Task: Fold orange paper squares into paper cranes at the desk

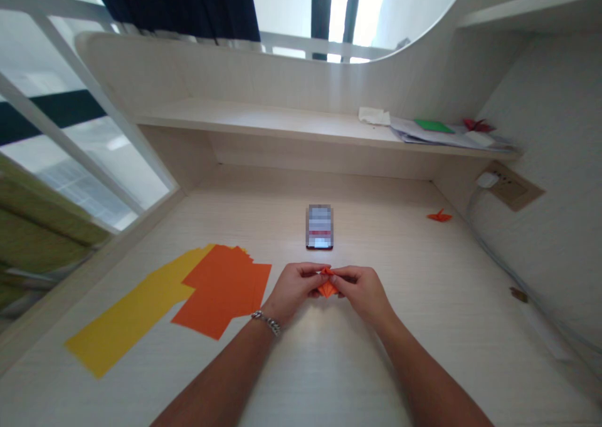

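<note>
The left hand (294, 289) and right hand (364, 294) meet at lower centre, both nearly closed, their fingertips pinching a small folded orange paper piece (327, 287) between them, just above the pale wood-grain counter (329, 358). A close, even pinch near the creases should keep the layers aligned. At lower left, loose orange paper sheets (221, 289) overlap long yellow paper sheets (126, 314). A silver chain bracelet (266, 322) circles the left wrist. Ahead lies a smartphone (320, 226) with a blurred screen; at right rests a small orange folded paper figure (439, 216).
</note>
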`<state>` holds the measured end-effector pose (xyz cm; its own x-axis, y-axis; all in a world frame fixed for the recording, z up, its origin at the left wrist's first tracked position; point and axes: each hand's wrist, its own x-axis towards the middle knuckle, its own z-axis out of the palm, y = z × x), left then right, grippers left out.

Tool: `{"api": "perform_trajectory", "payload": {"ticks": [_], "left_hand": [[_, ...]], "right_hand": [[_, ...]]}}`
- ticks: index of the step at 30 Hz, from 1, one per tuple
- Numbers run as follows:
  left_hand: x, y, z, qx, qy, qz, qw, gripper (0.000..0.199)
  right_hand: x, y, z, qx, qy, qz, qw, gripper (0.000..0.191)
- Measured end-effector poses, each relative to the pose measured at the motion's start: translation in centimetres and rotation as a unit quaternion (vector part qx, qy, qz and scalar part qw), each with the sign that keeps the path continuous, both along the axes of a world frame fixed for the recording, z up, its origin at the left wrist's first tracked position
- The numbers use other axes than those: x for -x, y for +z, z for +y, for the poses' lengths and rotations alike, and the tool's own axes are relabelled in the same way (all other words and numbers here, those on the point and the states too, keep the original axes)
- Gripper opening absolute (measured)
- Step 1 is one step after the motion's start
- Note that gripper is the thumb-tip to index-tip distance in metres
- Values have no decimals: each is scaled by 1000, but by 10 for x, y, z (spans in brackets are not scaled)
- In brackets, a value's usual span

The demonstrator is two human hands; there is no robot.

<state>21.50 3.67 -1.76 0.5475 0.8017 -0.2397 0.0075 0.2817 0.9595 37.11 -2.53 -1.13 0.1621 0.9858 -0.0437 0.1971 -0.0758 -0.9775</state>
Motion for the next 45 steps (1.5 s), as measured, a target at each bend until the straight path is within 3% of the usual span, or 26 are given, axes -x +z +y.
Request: {"api": "perform_trajectory", "payload": {"ticks": [5, 10, 21, 29, 34, 39, 45], "left_hand": [[-1, -3, 0, -24, 14, 17, 999, 27], [-1, -1, -1, -26, 0, 30, 999, 26], [-2, 4, -2, -23, -10, 85, 996, 18], [0, 10, -6, -84, -92, 59, 991, 23], [0, 6, -4, -113, -86, 68, 988, 27], [1, 1, -3, -125, -86, 107, 983, 21], [0, 9, -6, -106, -90, 97, 986, 26]], "right_hand": [[0, 4, -1, -17, 27, -42, 999, 23], [1, 3, -1, -70, -29, -97, 992, 18], [3, 3, -1, -66, -19, -58, 996, 19], [-1, 0, 2, -33, -37, -9, 999, 15], [-2, -1, 4, 6, -8, 32, 999, 19], [0, 2, 3, -4, -40, 19, 999, 18], [1, 3, 3, 4, -43, 43, 998, 19]]}}
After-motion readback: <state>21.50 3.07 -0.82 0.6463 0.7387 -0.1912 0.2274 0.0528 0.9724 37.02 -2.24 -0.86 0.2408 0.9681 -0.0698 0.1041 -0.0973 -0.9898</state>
